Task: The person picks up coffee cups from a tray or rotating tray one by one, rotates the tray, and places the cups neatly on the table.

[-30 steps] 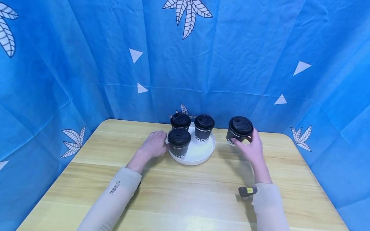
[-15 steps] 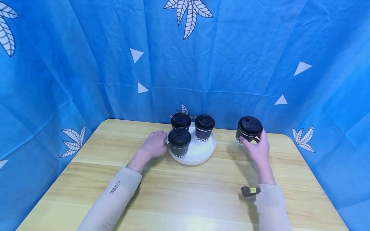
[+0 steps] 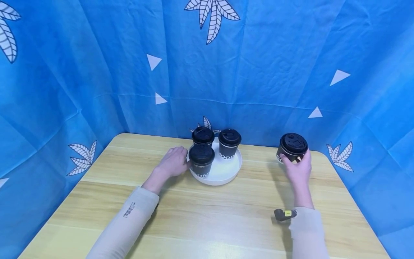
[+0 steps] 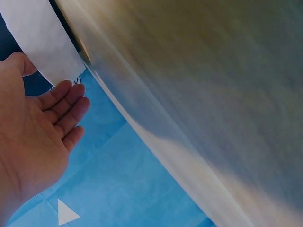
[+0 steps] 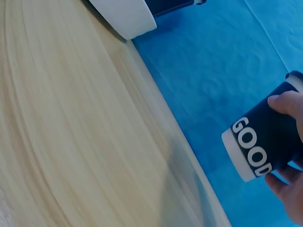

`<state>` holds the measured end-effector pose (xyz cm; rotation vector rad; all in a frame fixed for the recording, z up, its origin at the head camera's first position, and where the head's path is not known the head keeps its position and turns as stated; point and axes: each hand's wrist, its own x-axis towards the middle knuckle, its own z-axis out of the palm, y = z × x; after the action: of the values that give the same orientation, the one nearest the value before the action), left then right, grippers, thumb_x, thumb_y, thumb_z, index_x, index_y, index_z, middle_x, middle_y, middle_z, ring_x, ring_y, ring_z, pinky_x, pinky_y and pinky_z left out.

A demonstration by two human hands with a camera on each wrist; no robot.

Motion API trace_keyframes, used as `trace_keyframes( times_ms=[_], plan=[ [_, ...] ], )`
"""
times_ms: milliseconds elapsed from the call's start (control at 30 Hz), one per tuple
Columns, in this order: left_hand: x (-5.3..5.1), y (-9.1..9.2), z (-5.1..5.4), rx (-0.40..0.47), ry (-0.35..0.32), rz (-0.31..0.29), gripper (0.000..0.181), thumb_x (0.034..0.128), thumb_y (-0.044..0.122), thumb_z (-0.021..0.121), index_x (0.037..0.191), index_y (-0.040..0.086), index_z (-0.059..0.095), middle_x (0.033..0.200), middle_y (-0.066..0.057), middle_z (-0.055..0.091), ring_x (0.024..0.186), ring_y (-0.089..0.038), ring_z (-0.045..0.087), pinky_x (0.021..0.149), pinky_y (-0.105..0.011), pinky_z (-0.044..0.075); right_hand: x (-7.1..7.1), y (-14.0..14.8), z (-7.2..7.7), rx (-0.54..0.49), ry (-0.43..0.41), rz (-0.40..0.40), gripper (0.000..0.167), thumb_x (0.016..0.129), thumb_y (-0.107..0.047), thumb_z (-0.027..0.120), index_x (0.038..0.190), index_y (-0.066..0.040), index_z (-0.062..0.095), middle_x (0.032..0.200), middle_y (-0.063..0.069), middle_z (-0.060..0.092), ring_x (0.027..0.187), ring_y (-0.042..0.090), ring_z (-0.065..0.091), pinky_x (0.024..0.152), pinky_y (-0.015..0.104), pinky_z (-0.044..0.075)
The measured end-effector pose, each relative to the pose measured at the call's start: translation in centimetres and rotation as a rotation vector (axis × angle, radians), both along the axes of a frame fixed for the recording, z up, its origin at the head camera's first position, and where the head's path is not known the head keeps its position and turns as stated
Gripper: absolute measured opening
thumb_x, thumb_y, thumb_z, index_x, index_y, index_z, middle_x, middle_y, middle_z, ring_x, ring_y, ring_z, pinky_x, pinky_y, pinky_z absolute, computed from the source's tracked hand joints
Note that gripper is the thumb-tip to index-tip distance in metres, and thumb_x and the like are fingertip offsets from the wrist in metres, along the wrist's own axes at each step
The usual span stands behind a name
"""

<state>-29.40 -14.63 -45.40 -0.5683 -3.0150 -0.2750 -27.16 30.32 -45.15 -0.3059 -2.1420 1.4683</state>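
My right hand point(image 3: 299, 169) grips a black lidded paper coffee cup point(image 5: 270, 127) marked "GOOD", raised above the table at the back right. In the right wrist view the thumb lies on one side and the fingers on the other. At the left edge of a round white tray point(image 3: 223, 176), my left hand point(image 3: 173, 162) holds the rim; the left wrist view shows its thumb and gently bent fingertips at the tray wall point(image 4: 45, 40). On the tray stand three similar cups: a front-left cup point(image 3: 201, 162), a back-left cup point(image 3: 203, 133) and a right cup point(image 3: 229, 144).
The wooden table point(image 3: 207, 212) reaches back to a blue curtain point(image 3: 265, 64) with white leaf and triangle prints, which also hangs along both sides. A small black device point(image 3: 284, 214) with a yellow label juts from the right sleeve.
My right hand has carried the held cup to the right, farther from the tray. The left hand, tray and its three cups have stayed in place.
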Motion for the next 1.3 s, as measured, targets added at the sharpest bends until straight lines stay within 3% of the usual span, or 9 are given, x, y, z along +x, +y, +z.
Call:
trace_keyframes(
  times_ms=[367,800,1100,1300],
  plan=[
    [0.0,0.1,0.1,0.000,0.009,-0.003,0.039,0.0975,0.038,0.064,0.115,0.003,0.060,0.107,-0.008,0.058,0.102,-0.028,0.053,0.101,-0.046,0.043,0.3,1.2,0.0,-0.036,-0.061,-0.092,0.092,0.088,-0.015,0.078,0.163,-0.012,0.024,0.162,0.014,0.036,0.147,0.034,0.039,0.121,0.048,0.035],
    [0.3,0.2,0.3,-0.011,0.019,-0.005,0.036,0.0967,0.037,0.065,0.110,0.004,0.060,0.102,-0.008,0.057,0.102,-0.029,0.054,0.102,-0.047,0.044,0.4,2.6,-1.2,-0.006,-0.103,-0.174,0.095,0.087,-0.010,0.077,0.163,-0.005,0.021,0.164,0.020,0.032,0.152,0.034,0.030,0.127,0.041,0.020],
    [0.3,0.2,0.4,-0.016,0.019,-0.003,0.035,0.0972,0.036,0.065,0.110,0.004,0.059,0.099,-0.006,0.055,0.099,-0.028,0.053,0.100,-0.046,0.044,0.3,2.8,-1.6,0.006,-0.130,-0.172,0.095,0.087,-0.009,0.078,0.162,-0.002,0.021,0.163,0.023,0.032,0.151,0.037,0.029,0.127,0.044,0.019],
    [0.3,0.1,0.3,-0.020,0.017,-0.005,0.035,0.0978,0.037,0.064,0.110,0.004,0.059,0.100,-0.007,0.055,0.100,-0.028,0.053,0.101,-0.046,0.044,0.2,3.1,-2.0,-0.052,-0.168,-0.172,0.097,0.087,-0.013,0.077,0.164,-0.005,0.019,0.166,0.019,0.029,0.153,0.035,0.027,0.127,0.042,0.018]
  ],
)
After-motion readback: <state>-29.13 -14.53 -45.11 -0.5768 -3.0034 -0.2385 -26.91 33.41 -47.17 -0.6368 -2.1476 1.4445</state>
